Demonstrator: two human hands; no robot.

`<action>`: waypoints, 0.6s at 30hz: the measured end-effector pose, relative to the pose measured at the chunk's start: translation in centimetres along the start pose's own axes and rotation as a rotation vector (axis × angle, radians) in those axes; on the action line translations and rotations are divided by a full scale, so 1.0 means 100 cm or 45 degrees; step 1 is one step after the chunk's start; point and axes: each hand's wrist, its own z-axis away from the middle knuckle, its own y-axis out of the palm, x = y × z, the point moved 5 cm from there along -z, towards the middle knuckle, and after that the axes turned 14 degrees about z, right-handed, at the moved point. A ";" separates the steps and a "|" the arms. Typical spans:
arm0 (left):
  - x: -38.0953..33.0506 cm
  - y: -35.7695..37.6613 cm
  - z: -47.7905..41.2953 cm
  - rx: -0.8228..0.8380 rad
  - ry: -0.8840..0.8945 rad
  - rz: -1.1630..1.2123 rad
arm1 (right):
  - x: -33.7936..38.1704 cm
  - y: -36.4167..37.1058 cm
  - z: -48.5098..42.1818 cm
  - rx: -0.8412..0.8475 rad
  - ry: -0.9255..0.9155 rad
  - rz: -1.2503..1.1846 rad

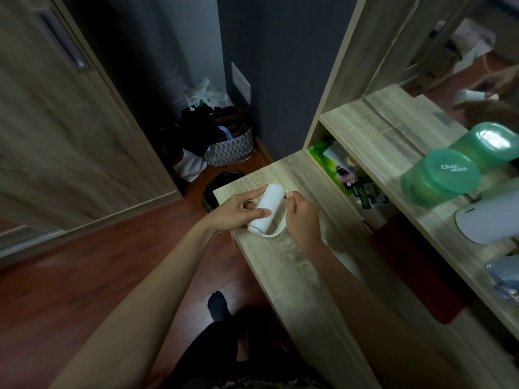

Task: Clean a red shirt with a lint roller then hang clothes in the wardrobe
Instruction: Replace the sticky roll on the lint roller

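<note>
**Lint roller being readied over the dresser top**

The wooden dresser top [283, 265] fills the middle of the view, with its shelf [373, 141] and mirror [460, 60] to the right and the wardrobe door [56, 130] to the left. Over the near corner of that top, both hands hold the lint roller [266, 209] — no red shirt can be made out with certainty, though something dark red [415, 265] lies under the shelf.

The left hand [238, 211] wraps the white cylinder, thumb along its lower side and fingers curled behind. The right hand [302, 217] pinches a thin white strip [276, 231] that curves away from the roller's near end; it looks like a sheet or cover being peeled.

To do this well, I would judge: keep the left grip firm so the roll cannot spin, and pull the strip steadily along its seam rather than sideways — that avoids tearing it.

The roller itself is plain white, smooth, lying tilted, far end toward the bin [222, 189].
</note>
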 end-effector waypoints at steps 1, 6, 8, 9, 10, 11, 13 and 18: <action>-0.001 -0.001 0.001 0.008 0.001 -0.011 | 0.000 0.001 0.001 -0.003 -0.010 -0.005; -0.008 -0.018 -0.002 -0.049 0.075 -0.015 | 0.002 -0.006 -0.003 0.142 0.089 -0.319; -0.017 -0.028 -0.005 -0.083 0.121 0.038 | 0.004 -0.006 -0.003 0.312 0.165 -0.512; -0.022 -0.032 -0.007 -0.100 0.146 0.054 | 0.006 -0.005 -0.002 0.418 0.181 -0.606; -0.027 -0.037 -0.008 -0.117 0.171 0.057 | 0.010 -0.002 0.001 0.538 0.198 -0.704; -0.033 -0.041 -0.010 -0.130 0.196 0.050 | 0.013 0.003 0.004 0.667 0.224 -0.807; -0.043 -0.045 -0.012 -0.131 0.233 0.000 | 0.019 0.015 0.013 0.929 0.307 -1.042; -0.052 -0.047 -0.014 -0.194 0.281 0.017 | 0.035 0.034 0.022 1.107 0.423 -1.403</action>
